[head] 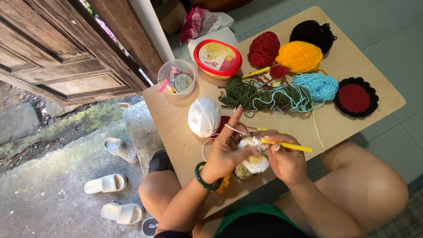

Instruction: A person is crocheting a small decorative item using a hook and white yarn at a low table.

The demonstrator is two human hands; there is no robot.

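My right hand (284, 156) grips a yellow crochet hook (288, 146) whose tip works into a small white and yellow crocheted piece (254, 162). My left hand (227, 147), with a green bangle on the wrist, pinches that piece and holds a white strand taut over the raised forefinger. The strand runs from a white yarn ball (204, 117) on the low wooden table (176, 132). More small crocheted bits lie under my hands.
On the table lie red yarn (263, 48), yellow yarn (299, 56), black yarn (313, 34), light blue yarn (318, 86), tangled green yarn (246, 93), a red-and-black crocheted round (356, 98), a red-lidded tub (217, 58) and a clear cup (177, 78). Sandals (105, 183) lie by the wooden door.
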